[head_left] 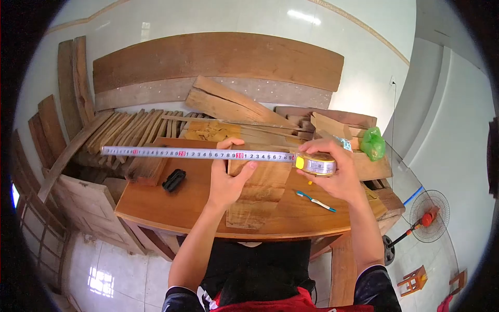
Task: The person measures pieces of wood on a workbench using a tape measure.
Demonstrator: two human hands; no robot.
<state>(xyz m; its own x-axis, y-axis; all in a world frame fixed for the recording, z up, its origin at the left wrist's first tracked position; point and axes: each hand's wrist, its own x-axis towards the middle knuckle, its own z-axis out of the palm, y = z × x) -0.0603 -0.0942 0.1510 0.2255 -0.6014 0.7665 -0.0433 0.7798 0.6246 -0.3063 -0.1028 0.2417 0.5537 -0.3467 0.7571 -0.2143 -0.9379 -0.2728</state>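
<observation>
A tape measure (315, 163) with a yellow mark sits in my right hand (332, 164), the fingers wrapped round its case. Its pulled-out blade (202, 153) runs leftward above the table, with numbers facing up. My left hand (228, 171) is closed around the blade near the 30 mark, thumb below and fingers above. Beneath the blade, a pale wooden board (254, 203) lies on the brown table (187, 208). The blade's free end sticks out to the left, past the table's edge.
A black object (174, 180) lies on the table's left part, and a blue and white toothbrush-like tool (316, 201) on the right. Stacked wood strips (135, 130) and planks stand behind. A green plastic bag (372, 144) is at the back right; a fan (429, 216) stands right.
</observation>
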